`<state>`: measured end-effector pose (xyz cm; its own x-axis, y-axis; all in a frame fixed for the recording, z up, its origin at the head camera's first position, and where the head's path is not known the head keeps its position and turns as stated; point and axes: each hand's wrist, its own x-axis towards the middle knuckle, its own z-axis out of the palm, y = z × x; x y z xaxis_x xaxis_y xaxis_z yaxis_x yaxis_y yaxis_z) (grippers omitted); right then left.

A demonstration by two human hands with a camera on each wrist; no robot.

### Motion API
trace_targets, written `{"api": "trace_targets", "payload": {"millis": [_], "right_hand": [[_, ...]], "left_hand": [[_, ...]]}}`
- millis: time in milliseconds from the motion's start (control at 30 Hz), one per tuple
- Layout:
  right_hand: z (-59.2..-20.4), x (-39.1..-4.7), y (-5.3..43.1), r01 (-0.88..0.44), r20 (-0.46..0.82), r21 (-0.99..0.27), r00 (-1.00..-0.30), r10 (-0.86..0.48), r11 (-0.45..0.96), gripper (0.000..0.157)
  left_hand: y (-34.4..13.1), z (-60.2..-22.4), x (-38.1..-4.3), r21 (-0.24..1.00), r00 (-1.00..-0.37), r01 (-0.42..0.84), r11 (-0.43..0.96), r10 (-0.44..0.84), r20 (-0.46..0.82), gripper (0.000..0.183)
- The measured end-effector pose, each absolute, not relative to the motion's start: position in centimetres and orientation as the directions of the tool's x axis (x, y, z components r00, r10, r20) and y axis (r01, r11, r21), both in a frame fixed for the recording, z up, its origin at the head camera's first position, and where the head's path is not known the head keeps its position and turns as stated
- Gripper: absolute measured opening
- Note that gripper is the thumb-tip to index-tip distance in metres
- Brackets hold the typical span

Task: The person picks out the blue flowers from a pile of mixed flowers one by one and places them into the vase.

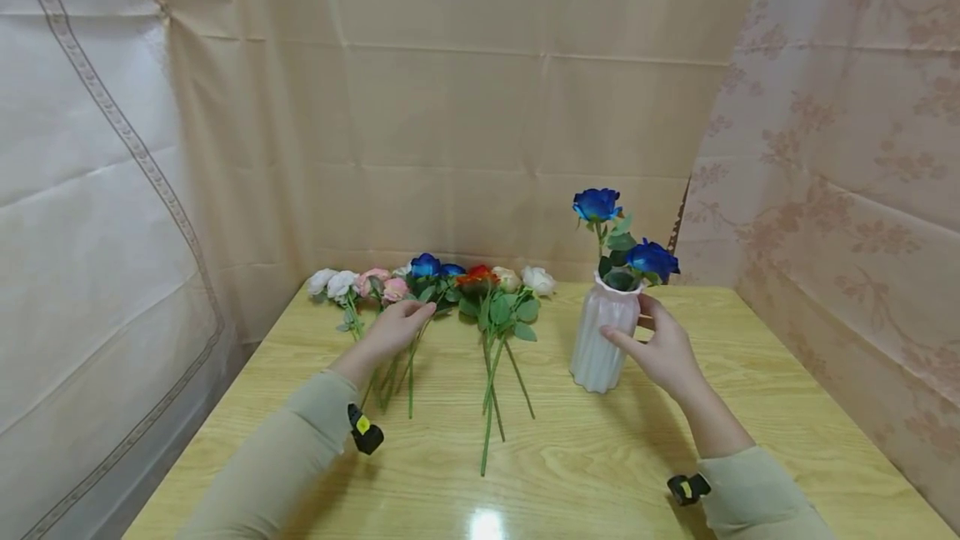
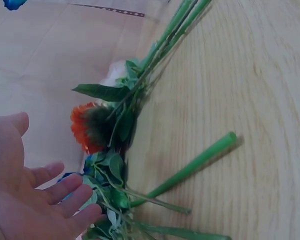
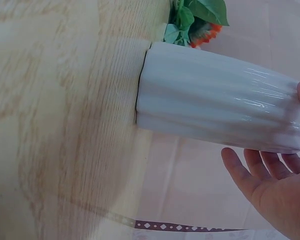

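Observation:
My left hand reaches over the left bunch of flowers, beside the blue roses and pink flowers. In the left wrist view that hand has nothing in its grasp, with thumb and fingers apart near green leaves. On the right, a white fluted vase stands upright on the table, holding two blue roses. My right hand holds the vase near its neck, thumb in front and fingers round the far side. The right wrist view shows its fingers along the vase wall.
Left of the pink flowers lie white flowers. A second bunch, with an orange-red flower and a white one, lies mid-table, its green stems pointing towards me. Beige cloth hangs behind the wooden table.

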<state>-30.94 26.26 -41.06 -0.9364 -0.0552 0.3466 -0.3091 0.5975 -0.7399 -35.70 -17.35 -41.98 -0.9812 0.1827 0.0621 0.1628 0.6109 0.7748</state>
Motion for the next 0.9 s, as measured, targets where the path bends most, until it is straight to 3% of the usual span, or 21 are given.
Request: {"api": "trace_targets", "payload": {"millis": [400, 900], "right_hand": [[-41.1, -31.0, 26.2, -0.32, 0.358, -0.739, -0.932, -0.057, 0.593, 0.085], [-41.2, -31.0, 26.3, -0.311, 0.349, -0.742, -0.936, -0.054, 0.594, 0.087]], "left_hand": [[-19.5, -43.3, -36.1, 0.804, -0.993, 0.025, 0.594, 0.106, -0.048, 0.08], [-24.1, -43.7, -35.8, 0.815, -0.996, 0.021, 0.579, 0.079, -0.03, 0.078]]}}
